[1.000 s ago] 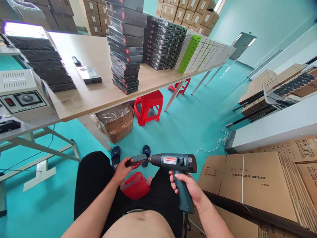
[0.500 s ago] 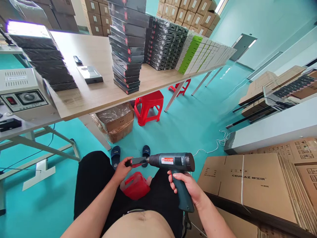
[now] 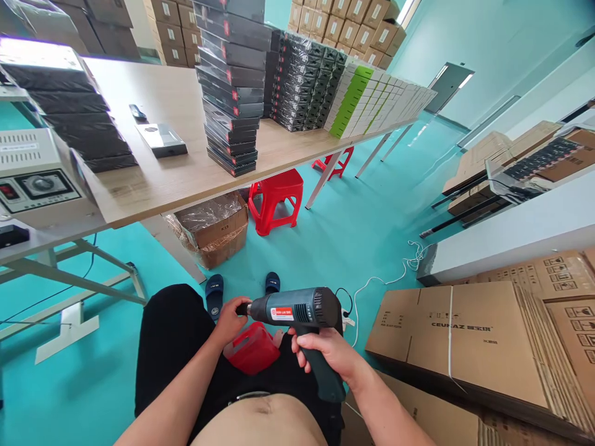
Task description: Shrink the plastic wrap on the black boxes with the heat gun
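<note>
My right hand [image 3: 323, 352] is wrapped round the handle of a dark green heat gun [image 3: 304, 310] with a red and white label. Its nozzle points left, right up against my left hand [image 3: 230, 322]. Those left fingers are closed on a small black box [image 3: 242, 308], of which only a dark end shows past the nozzle; the rest is hidden. Whether nozzle and box touch, I cannot tell. Below them, between my legs, is a red plastic stool [image 3: 251, 356].
A long wooden table [image 3: 153, 189] bears stacked black boxes [image 3: 235, 93], white and green boxes [image 3: 353, 102] and a control unit [image 3: 41, 183]. Beneath stands an open carton [image 3: 223, 238], with a red stool [image 3: 279, 195] beside it. Flattened cartons [image 3: 446, 334] are at right; a white cable [image 3: 372, 285] crosses the floor.
The heat gun has moved left in my right hand, its nozzle now over the black box and close to my left fingers. The view has shifted slightly right.
</note>
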The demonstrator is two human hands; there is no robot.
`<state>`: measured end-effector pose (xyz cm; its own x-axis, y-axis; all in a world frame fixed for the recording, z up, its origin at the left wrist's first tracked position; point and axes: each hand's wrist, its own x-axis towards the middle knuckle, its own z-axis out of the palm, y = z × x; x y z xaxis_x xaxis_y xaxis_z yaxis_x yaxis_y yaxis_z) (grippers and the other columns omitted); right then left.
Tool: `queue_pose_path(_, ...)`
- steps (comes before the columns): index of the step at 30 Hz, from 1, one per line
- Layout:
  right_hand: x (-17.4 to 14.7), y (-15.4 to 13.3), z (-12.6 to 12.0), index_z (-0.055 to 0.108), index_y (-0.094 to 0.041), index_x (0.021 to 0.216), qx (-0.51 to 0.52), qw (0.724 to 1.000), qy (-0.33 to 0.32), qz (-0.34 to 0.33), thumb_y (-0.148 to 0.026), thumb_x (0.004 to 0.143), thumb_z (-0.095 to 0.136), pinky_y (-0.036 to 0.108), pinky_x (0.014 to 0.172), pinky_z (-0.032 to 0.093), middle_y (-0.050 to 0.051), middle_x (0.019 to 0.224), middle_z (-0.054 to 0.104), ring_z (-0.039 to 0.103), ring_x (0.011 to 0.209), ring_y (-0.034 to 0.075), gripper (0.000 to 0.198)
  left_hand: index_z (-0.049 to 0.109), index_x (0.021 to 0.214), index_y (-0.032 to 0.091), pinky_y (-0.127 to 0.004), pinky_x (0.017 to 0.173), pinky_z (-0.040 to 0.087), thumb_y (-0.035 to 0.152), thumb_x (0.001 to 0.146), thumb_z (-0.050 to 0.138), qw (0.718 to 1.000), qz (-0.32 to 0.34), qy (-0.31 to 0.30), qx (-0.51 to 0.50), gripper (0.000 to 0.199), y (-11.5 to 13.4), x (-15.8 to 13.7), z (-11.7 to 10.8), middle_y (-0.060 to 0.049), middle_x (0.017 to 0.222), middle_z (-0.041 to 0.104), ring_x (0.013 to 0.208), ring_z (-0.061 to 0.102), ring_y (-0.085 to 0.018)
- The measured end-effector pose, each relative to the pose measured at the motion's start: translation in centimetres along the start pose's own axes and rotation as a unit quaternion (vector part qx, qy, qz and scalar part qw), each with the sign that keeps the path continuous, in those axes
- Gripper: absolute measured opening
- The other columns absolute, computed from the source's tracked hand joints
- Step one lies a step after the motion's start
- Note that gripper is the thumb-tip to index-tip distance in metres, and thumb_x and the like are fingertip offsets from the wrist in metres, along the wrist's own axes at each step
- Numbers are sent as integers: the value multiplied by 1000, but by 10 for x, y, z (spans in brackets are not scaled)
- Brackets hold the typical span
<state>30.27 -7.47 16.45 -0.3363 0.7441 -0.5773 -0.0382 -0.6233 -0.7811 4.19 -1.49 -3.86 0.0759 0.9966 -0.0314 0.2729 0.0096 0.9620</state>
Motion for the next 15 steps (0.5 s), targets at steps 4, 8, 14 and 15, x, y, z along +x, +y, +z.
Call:
queue_pose_path(4, 3, -3, 11, 68, -12, 99, -26, 1000, 11, 8, -29, 74, 65, 26, 51, 49, 5, 76, 66, 60, 57, 14, 30, 70, 94, 20, -43, 91, 46, 6, 55, 52, 999, 3, 10, 40, 45, 0, -1, -1, -6, 102, 69, 101, 61, -26)
queue_pose_path(8, 3, -5, 12, 69, -12, 99, -36, 999, -7, 4, -29, 73, 65, 26, 52, 49, 4, 73, 65, 59, 56, 14, 31, 69, 95, 21, -43, 93, 45, 6, 57, 52, 998, 10, 20, 57, 44, -3, -1, -2, -6, 104, 69, 103, 60, -26)
queue_pose_path(14, 2, -5, 14, 68, -12, 96, -35, 999, 22, 19, -29, 71, 66, 26, 50, 48, 4, 72, 66, 59, 55, 14, 30, 68, 97, 20, -43, 97, 43, 5, 56, 50, 999, 12, 20, 23, 47, -10, 1, 0, -6, 106, 67, 105, 59, -24)
queue_pose_path(15, 3, -4, 15, 68, -12, 97, -30, 999, 3, 21, -30, 71, 67, 26, 50, 48, 4, 73, 66, 59, 55, 14, 31, 68, 97, 20, -43, 96, 43, 6, 57, 52, 1000, 6, 17, 9, 45, -12, 1, 0, -6, 107, 67, 104, 60, -24)
